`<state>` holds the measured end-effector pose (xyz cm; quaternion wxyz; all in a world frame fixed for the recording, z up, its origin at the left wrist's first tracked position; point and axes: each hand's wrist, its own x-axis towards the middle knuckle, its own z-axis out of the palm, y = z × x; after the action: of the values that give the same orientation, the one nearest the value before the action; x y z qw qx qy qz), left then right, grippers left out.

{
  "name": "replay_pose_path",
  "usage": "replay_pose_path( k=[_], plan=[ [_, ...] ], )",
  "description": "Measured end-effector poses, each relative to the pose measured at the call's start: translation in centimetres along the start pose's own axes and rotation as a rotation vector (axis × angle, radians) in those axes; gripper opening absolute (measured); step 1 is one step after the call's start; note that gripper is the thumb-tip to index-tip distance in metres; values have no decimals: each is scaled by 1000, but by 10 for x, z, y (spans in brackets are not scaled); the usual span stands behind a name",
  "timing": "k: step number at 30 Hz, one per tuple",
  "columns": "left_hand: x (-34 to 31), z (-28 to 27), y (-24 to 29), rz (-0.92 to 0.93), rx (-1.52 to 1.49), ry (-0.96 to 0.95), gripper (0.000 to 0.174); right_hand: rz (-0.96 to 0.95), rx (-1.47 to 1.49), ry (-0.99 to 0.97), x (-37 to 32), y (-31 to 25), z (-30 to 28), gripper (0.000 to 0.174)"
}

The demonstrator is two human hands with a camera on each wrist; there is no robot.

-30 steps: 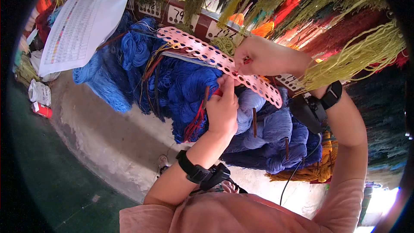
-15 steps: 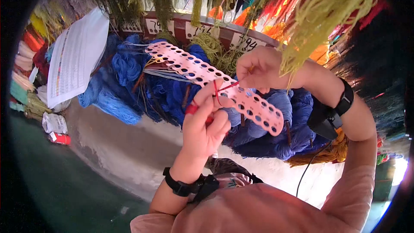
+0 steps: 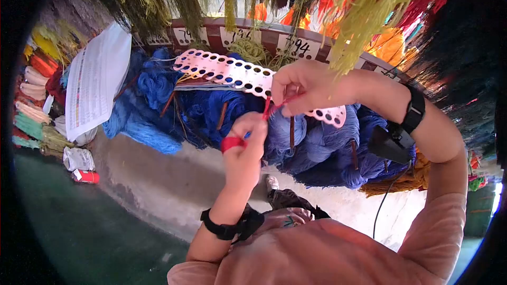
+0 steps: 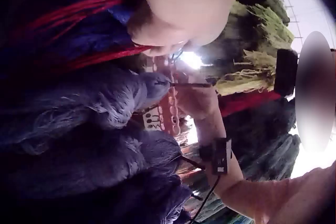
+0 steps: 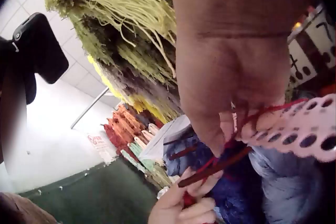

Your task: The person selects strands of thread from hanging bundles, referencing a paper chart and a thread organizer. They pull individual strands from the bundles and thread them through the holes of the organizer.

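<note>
In the head view, a pink perforated strip (image 3: pixel 224 69) with two rows of holes slants across blue yarn skeins. My right hand (image 3: pixel 311 87) overlaps its right part and pinches red yarn (image 3: pixel 267 108) there. Lower left of it, my left hand (image 3: pixel 246 140) has its fingers curled round the same red yarn, and a red bundle shows at its palm. The yarn spans the short gap between both hands. From the right wrist, the strip (image 5: pixel 307 127) sits beside the right fingertips, with the left hand (image 5: pixel 184 203) below. The left wrist view shows red strands trailing from the left hand (image 4: pixel 181 11).
Blue skeins (image 3: pixel 211 113) and periwinkle skeins (image 3: pixel 332 150) hang from brown pegs (image 3: pixel 292 132) under a rail with number cards (image 3: pixel 298 47). Olive yarn (image 3: pixel 364 21) dangles overhead near the right forearm. A printed sheet (image 3: pixel 97 82) hangs at left. A black cable (image 3: pixel 381 200) runs from the right wrist.
Both hands were together at the strip; the left has drawn away toward the lower left. Half a second ago red yarn looped round its raised finger; now those fingers are curled in. The head view has shifted.
</note>
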<state>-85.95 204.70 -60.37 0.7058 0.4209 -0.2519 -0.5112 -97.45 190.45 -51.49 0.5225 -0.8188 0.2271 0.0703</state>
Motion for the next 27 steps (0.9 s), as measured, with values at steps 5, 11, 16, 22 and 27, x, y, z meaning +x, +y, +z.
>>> replay_pose_path(
  k=[5,11,16,22,27],
  plan=[
    [-34,-86,-2,-325,-524,-202,23,-176,-345,126,1,-1,6,22],
    [-95,-222,-7,-340,-655,-148,28,-134,-386,163,8,4,4,23],
    [-129,-340,-22,-245,-908,331,21,-139,-472,196,7,4,7,26],
    [-147,-386,9,-708,666,468,16,-183,-714,487,-22,-47,27,21],
    [-101,-232,123,-610,910,-448,21,-608,-292,267,-9,-121,131,20]
  ],
)
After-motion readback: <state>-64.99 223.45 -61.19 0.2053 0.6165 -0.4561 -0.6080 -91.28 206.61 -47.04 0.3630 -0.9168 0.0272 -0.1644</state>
